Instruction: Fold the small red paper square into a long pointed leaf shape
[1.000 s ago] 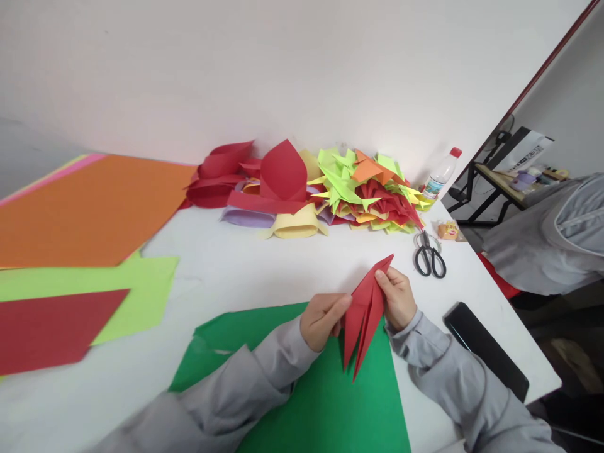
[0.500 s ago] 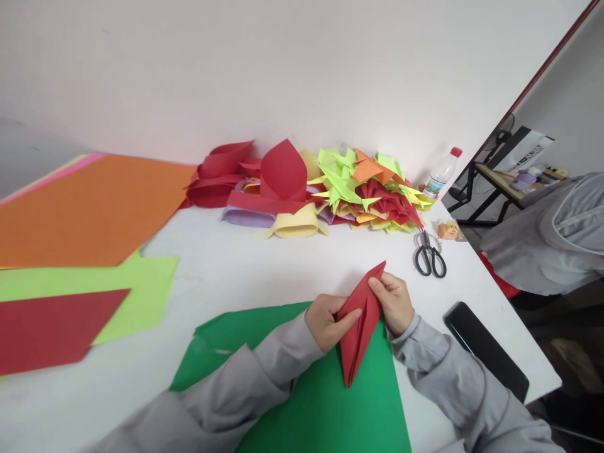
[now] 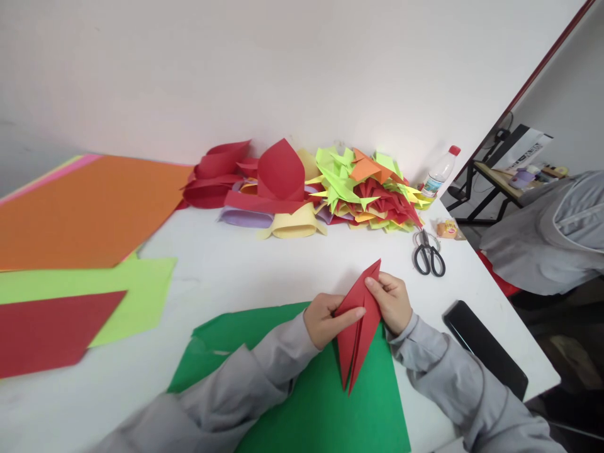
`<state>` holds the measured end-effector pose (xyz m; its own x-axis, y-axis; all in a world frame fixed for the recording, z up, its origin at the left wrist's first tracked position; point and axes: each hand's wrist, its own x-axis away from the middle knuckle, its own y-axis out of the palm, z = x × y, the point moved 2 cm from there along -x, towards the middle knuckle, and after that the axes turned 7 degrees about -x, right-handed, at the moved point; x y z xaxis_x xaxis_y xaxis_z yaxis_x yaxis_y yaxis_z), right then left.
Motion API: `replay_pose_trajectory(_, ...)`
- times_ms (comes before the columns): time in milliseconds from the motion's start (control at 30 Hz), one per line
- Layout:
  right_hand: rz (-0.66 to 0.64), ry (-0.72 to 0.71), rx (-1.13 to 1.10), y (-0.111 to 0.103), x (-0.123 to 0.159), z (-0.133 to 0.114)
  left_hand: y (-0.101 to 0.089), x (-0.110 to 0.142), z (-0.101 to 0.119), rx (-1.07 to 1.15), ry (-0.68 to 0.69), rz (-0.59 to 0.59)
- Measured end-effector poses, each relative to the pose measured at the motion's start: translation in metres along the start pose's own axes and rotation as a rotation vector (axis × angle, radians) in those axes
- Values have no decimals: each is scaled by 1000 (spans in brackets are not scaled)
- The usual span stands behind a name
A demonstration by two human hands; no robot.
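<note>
A long, pointed piece of folded red paper [image 3: 358, 327] is held between both my hands above a green sheet [image 3: 325, 402] on the white table [image 3: 245, 264]. My left hand [image 3: 325, 319] pinches its left edge, thumb on top. My right hand [image 3: 391, 303] grips the upper right edge, fingers curled round it. The paper's upper tip points away from me and its two lower points hang over the green sheet.
Folded paper shapes in red, lime, orange and yellow [image 3: 321, 185] are piled by the wall. Black scissors [image 3: 428, 255], a plastic bottle [image 3: 438, 173] and a dark phone [image 3: 486, 349] lie to the right. Large orange [image 3: 85, 207], lime [image 3: 136, 292] and red [image 3: 51, 330] sheets cover the left. A person in grey [image 3: 547, 236] sits at the right.
The folded red paper has come down and a little left toward the green sheet. My left thumb now lies over its edge, and both hands have closed in slightly.
</note>
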<state>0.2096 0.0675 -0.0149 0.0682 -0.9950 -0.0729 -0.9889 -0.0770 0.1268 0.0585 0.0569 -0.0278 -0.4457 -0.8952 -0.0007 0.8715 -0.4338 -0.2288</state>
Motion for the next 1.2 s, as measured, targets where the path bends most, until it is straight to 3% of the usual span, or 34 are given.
replay_pose_trajectory(200, -14, -92, 120, 2, 4, -1, 2, 0, 1, -51, -70, 28)
replay_pose_trajectory(467, -21, -46, -91, 2, 2, -4, 0, 0, 1, 98, -110, -46)
replay_pose_trajectory(633, 93, -42, -108, -4, -2, -3, 2, 0, 0, -54, -76, -120)
replay_pose_trajectory(833, 113, 23, -194, -6, -3, -2, 1, -1, 0, -223, -10, -131)
replay_pose_trajectory(1033, 140, 41, -237, -5, -4, -6, 2, 0, 2, -313, -4, -100)
replay_pose_trajectory(1200, 40, 28, -205, -4, -3, -3, 2, -4, -4, -91, -35, -3)
